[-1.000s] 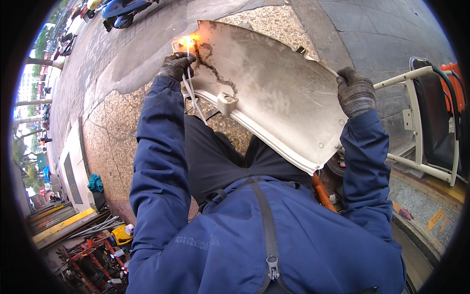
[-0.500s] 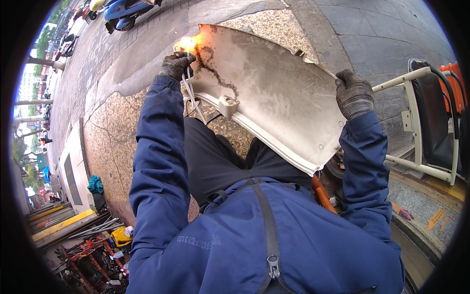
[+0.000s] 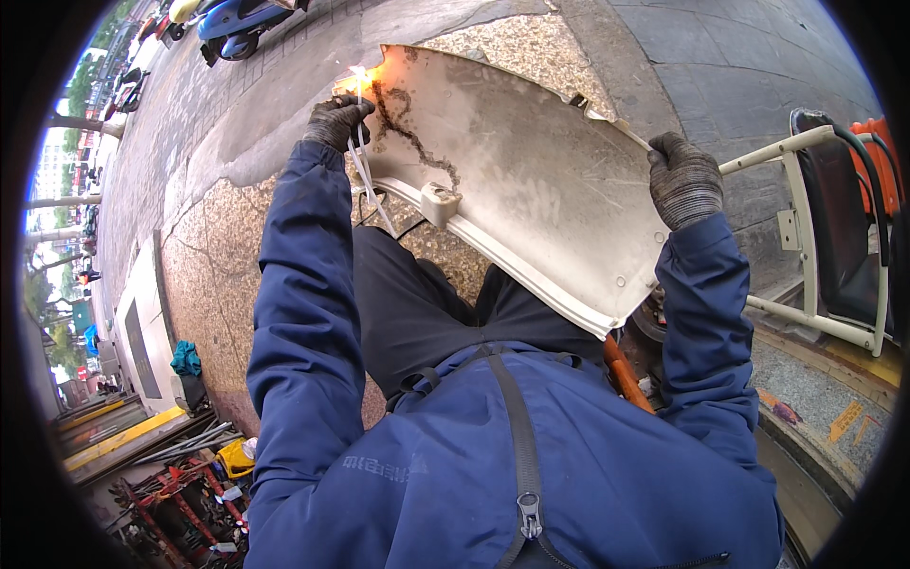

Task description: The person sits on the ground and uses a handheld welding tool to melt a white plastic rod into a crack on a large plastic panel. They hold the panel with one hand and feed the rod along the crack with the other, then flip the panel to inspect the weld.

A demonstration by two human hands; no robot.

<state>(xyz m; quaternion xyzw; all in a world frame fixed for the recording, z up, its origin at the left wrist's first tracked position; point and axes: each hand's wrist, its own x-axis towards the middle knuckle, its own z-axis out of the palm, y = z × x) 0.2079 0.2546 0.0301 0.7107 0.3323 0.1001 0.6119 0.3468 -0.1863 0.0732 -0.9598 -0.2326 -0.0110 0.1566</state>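
A curved off-white plastic panel [image 3: 540, 180] lies tilted over my knees, its hollow inside facing up. Its far right edge is gripped by my gloved right hand [image 3: 684, 180], fingers curled over the rim. At the panel's far left corner, my gloved left hand [image 3: 336, 125] is closed on thin white plastic strips [image 3: 365, 180] that hang down below it. A bright flame [image 3: 359, 79] burns just above those fingers, against the corner. From there a dark, rough, scorched seam [image 3: 409, 137] runs across the panel towards a raised mount [image 3: 439, 203].
A cream-framed chair with a black seat [image 3: 846, 228] stands close on the right. Beside my right thigh is an orange handle [image 3: 626, 375]. Red metal racks with tools [image 3: 180, 503] sit at the lower left. A blue scooter [image 3: 242, 28] is parked far off on the paving.
My left hand has shifted very slightly to the left with the strips, and the flame looks smaller. The panel and my right hand stay nearly where they were.
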